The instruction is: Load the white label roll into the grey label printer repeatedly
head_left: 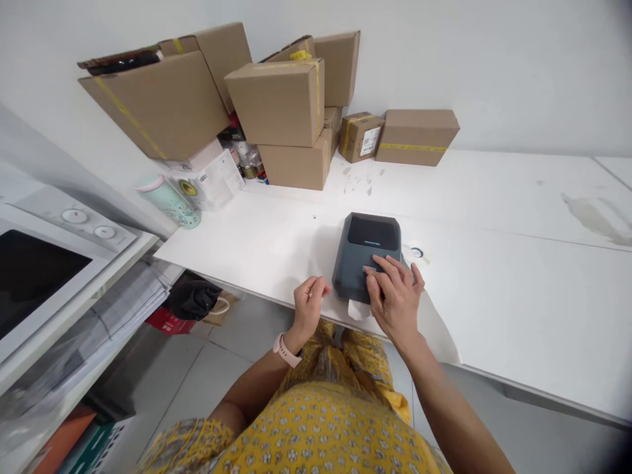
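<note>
A dark grey label printer (345,260) with a glossy black panel on top sits near the front edge of the white table. From its front side a small white paper slip (359,309) sticks out. My right hand (395,293) lies over the printer's front right part with fingers apart, a fingertip at the small button (369,268) on top. Just left of the printer's front corner, my left hand (310,299) is curled into a loose fist, apart from the printer. Nothing shows in its fingers.
Cardboard boxes (274,105) are stacked at the back left, with two smaller boxes (417,137) along the wall. A mint-green tumbler (170,201) stands at the table's left end. On a shelf unit at far left is a microwave (49,263). A cable end (417,252) lies right of the printer.
</note>
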### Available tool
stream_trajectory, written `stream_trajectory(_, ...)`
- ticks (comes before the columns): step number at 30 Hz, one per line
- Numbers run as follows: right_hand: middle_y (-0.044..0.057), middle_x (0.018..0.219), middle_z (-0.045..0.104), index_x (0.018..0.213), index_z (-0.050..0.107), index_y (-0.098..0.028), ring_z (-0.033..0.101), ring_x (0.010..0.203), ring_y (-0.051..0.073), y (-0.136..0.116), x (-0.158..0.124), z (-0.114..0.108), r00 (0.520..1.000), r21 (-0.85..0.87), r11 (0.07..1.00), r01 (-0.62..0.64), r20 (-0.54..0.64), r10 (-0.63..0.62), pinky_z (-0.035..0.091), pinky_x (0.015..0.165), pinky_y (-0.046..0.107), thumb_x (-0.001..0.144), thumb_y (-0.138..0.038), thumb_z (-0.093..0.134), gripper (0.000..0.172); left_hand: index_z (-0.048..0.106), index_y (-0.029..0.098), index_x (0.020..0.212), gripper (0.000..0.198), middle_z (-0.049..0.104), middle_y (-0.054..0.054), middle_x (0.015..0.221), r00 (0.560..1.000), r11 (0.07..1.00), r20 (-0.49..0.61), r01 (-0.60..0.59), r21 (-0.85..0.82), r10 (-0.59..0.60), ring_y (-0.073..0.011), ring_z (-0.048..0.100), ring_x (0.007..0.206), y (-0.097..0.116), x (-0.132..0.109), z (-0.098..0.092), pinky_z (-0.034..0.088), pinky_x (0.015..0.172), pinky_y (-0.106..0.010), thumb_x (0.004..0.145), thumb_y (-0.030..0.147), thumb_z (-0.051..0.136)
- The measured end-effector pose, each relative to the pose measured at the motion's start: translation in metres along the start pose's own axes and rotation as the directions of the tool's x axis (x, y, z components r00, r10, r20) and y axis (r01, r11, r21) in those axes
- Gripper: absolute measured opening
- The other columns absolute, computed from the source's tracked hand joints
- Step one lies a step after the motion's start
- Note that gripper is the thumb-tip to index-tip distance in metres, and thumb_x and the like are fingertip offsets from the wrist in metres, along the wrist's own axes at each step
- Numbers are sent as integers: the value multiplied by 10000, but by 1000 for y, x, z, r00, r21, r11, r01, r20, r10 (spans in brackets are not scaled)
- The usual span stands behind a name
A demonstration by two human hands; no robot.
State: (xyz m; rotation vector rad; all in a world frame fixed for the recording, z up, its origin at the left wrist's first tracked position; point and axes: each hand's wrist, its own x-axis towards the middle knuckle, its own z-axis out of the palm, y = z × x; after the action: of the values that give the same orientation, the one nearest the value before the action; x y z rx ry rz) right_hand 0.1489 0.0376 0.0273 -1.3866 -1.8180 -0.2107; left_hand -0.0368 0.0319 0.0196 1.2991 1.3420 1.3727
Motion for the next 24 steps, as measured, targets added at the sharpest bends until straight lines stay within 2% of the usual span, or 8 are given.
stream_trajectory(2, 34, 1281, 684, 1118, 681, -270, 545, 1280, 254, 1, -1, 0, 1000, 24, 1000, -15, 16, 15, 243, 1166, 548, 963, -237, 532, 217, 696, 189, 981, 292, 688, -75, 1044, 988, 986, -14, -153, 70, 155, -195, 629, 1021, 2, 4, 9, 497, 885, -318, 956, 420, 519)
stream_trajectory(3, 41, 1307, 669, 1152, 670, -273, 526, 1306, 255, 2, -3, -1, 1000, 58, 998, -21, 24, 20, 265, 1162, 547, 970, -246, 518, 238, 661, 204, 1150, 313, 649, -96, 1222, 978, 974, -2, -208, 93, 209, -216, 589, 1166, 1, 4, 13, 481, 975, -350, 956, 411, 528)
stream_trajectory(5, 58, 1374, 619, 1229, 637, -278, 468, 1371, 262, 3, -10, -2, 999, 162, 986, -41, 34, 36, 317, 1149, 547, 985, -270, 484, 287, 515, 234, 1384, 454, 521, -116, 1441, 968, 963, 59, -249, 104, 244, -239, 484, 1340, -2, 2, 21, 420, 1101, -413, 964, 407, 525)
stream_trajectory(7, 79, 1465, 531, 1315, 582, -282, 405, 1424, 274, 2, -21, -3, 994, 282, 953, -114, 31, 110, 349, 1140, 556, 993, -307, 461, 345, 425, 251, 1463, 521, 470, -117, 1500, 969, 969, 116, -229, 93, 218, -242, 441, 1390, -6, -2, 25, 373, 1158, -443, 975, 411, 511)
stream_trajectory(12, 111, 1605, 328, 1534, 320, -293, 353, 1456, 295, -3, -51, -3, 894, 489, 774, -403, 30, 447, 355, 1136, 564, 1011, -401, 396, 539, 424, 245, 1472, 515, 481, -122, 1490, 978, 983, 117, -181, 37, 175, -250, 454, 1389, -7, -11, 22, 394, 1152, -421, 990, 416, 487)
stream_trajectory(16, 117, 1588, 359, 1570, 242, -312, 447, 1389, 313, 2, -56, 0, 841, 528, 695, -488, 72, 536, 408, 1080, 540, 1016, -453, 363, 585, 476, 256, 1438, 461, 528, -103, 1450, 966, 974, 127, -226, -12, 225, -240, 483, 1362, 7, -6, 23, 385, 1160, -407, 1007, 418, 449)
stream_trajectory(20, 124, 1579, 361, 1577, 221, -321, 453, 1374, 326, 12, -32, -3, 879, 514, 747, -421, 26, 476, 392, 1081, 551, 1016, -484, 341, 597, 510, 248, 1406, 439, 543, -95, 1442, 967, 969, 66, -244, -35, 246, -231, 493, 1355, 19, 13, 30, 401, 1144, -396, 1019, 428, 408)
stream_trajectory(24, 134, 1632, 247, 1595, 142, -288, 276, 1486, 319, 22, 13, -6, 951, 385, 891, -242, -85, 296, 276, 1166, 575, 1018, -488, 324, 638, 580, 214, 1329, 393, 608, -110, 1361, 936, 931, 69, -350, 98, 345, -242, 536, 1298, 20, 29, 39, 436, 1107, -429, 989, 382, 480)
